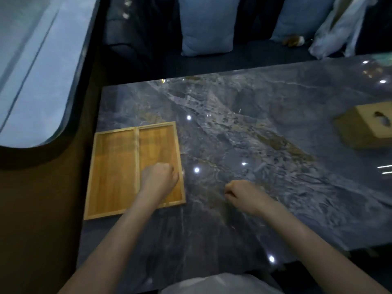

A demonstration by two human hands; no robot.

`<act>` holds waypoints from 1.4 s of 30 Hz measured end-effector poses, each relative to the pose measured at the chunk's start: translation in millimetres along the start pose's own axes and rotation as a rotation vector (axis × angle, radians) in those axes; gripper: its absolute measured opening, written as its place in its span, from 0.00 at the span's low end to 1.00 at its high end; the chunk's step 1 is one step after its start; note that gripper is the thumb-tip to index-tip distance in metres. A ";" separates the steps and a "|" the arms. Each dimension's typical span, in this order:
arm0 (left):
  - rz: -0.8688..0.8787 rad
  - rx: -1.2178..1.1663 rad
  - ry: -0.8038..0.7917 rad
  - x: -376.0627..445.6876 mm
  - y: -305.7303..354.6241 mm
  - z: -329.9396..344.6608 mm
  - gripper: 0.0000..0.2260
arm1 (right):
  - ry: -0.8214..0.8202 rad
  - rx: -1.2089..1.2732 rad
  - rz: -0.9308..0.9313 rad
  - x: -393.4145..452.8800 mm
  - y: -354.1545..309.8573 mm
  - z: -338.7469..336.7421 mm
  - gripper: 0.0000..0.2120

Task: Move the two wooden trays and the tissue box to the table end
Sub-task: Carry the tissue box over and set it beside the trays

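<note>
Two shallow wooden trays lie side by side, touching, at the left end of the dark marble table (244, 128): the left tray (112, 172) and the right tray (158, 145). My left hand (159, 177) rests over the right tray, its fingers curled at that tray's right rim. Over bare marble right of the trays, my right hand (244, 194) is loosely closed and holds nothing. A wooden tissue box (364, 126) with an oval slot sits far to the right, well away from both hands.
The table's left edge runs just beside the left tray, with a brown floor strip and a pale rounded window panel (31, 71) beyond. A dark bench with blue cushions (207, 24) and a white bag (339, 28) lies behind the table.
</note>
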State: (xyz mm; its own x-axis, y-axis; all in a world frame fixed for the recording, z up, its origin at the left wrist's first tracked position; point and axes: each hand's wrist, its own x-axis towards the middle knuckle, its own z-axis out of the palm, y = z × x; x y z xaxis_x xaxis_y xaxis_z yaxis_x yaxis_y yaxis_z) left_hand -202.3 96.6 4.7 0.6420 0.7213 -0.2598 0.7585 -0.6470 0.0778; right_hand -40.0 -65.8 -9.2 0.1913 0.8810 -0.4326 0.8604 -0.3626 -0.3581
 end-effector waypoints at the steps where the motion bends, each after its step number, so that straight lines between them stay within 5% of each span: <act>1: 0.035 -0.001 -0.004 5.9 17.7 -5.1 0.16 | 0.007 0.005 0.020 -7.5 14.3 -6.9 0.11; 7: 0.147 -0.038 -0.083 39.0 141.0 -30.0 0.16 | 0.071 0.068 0.158 -53.9 114.6 -56.7 0.10; 11: 0.270 -0.076 0.002 52.3 228.1 -35.2 0.16 | 0.154 0.113 0.237 -94.7 187.5 -93.1 0.09; 23: 0.540 -0.347 0.192 99.5 449.0 -34.1 0.19 | 0.636 0.160 0.529 -152.9 377.5 -148.3 0.12; 29: 0.435 -0.520 -0.086 133.4 501.9 -17.2 0.18 | 0.801 0.453 0.672 -135.1 428.2 -150.9 0.16; 35: 0.114 -0.837 -0.421 161.4 520.7 1.1 0.20 | 0.595 0.686 0.728 -112.4 449.6 -155.4 0.18; 42: 0.137 -0.974 -0.536 170.2 527.4 20.0 0.14 | 0.479 0.974 0.686 -100.3 459.7 -160.0 0.17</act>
State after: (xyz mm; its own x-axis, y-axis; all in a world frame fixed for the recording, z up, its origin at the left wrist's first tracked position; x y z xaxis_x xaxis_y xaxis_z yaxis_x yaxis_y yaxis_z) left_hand 304.8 -126.9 -17.7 0.7735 0.3076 -0.5541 0.6000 -0.0738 0.7966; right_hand 411.9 -272.3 1.9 0.7801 0.3740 -0.5015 -0.1412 -0.6757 -0.7236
